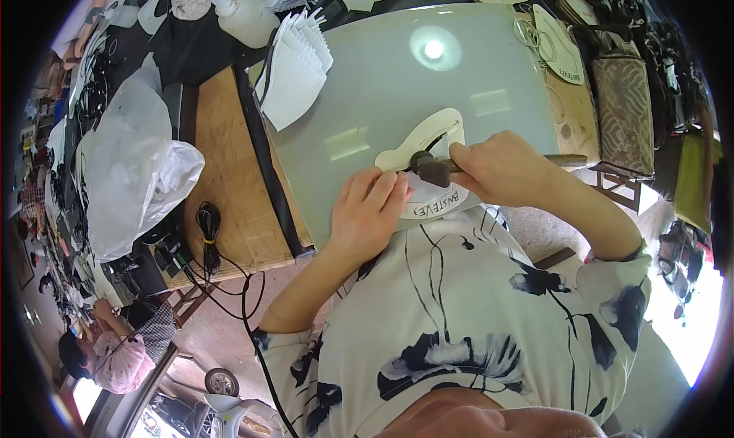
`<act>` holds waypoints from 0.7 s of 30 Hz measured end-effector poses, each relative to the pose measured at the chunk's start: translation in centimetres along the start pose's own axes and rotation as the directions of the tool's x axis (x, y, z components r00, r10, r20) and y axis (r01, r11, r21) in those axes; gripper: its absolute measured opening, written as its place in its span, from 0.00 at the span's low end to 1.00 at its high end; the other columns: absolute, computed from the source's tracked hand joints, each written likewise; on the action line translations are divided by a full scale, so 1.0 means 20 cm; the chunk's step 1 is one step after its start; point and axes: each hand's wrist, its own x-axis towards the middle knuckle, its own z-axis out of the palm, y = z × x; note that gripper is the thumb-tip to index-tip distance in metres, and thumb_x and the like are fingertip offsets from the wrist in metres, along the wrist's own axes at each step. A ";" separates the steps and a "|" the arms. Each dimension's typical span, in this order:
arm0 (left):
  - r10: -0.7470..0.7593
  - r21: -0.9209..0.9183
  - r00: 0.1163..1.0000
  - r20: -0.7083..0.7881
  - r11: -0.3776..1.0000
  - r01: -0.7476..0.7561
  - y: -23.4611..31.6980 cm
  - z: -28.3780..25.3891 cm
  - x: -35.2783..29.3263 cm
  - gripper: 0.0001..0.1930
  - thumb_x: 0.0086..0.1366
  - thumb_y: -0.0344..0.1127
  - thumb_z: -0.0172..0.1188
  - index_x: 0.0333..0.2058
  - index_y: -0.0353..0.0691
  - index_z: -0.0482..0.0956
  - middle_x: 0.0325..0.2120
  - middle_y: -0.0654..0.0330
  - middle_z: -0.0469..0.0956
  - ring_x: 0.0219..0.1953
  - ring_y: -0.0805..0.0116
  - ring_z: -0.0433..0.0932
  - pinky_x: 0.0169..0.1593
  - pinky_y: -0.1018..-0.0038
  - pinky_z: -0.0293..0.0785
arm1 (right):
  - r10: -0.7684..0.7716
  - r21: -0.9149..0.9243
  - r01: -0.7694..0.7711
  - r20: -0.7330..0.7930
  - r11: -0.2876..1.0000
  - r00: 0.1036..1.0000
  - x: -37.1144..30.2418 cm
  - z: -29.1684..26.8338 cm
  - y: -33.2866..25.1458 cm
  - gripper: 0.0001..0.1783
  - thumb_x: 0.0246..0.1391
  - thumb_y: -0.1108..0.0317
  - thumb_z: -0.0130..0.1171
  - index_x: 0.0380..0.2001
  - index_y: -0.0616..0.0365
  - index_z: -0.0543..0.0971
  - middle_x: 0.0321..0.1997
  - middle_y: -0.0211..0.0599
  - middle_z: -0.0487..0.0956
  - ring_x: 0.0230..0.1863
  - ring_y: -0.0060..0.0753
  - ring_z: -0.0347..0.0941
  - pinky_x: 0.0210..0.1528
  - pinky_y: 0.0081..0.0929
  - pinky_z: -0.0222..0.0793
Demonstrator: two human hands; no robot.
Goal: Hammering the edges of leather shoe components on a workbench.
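Observation:
A hammer with a dark head [433, 170] and a wooden handle [567, 160] is gripped in my right hand [501, 166], its fingers wrapped round the handle. The head is over a cream curved pattern piece [420, 141] with handwriting on it. Near the head, a thin dark strip [436, 143] lies on this piece. My left hand [372, 208] has its fingers bent and close together, pressing on the left side of the pattern piece beside the hammer head. What lies under those fingertips is hidden. Both hands are over a smooth grey-green board [367, 78].
A stack of white cut pieces [297, 71] lies at the board's upper left. Beyond it is a white bottle [246, 21]. A plastic bag [130, 170] and coiled black cable [208, 224] are on the left. Another pattern piece [560, 46] lies at right, near a patterned box [623, 109].

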 end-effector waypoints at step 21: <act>0.019 -0.030 0.999 0.042 0.999 -0.017 -0.06 -0.03 0.01 0.12 0.51 0.28 0.63 0.37 0.32 0.81 0.37 0.60 0.75 0.40 0.61 0.75 0.42 0.65 0.75 | -0.121 -0.068 0.115 -0.087 0.991 0.989 0.05 -0.08 0.04 0.18 0.60 0.55 0.57 0.27 0.59 0.71 0.13 0.38 0.72 0.15 0.46 0.71 0.20 0.40 0.63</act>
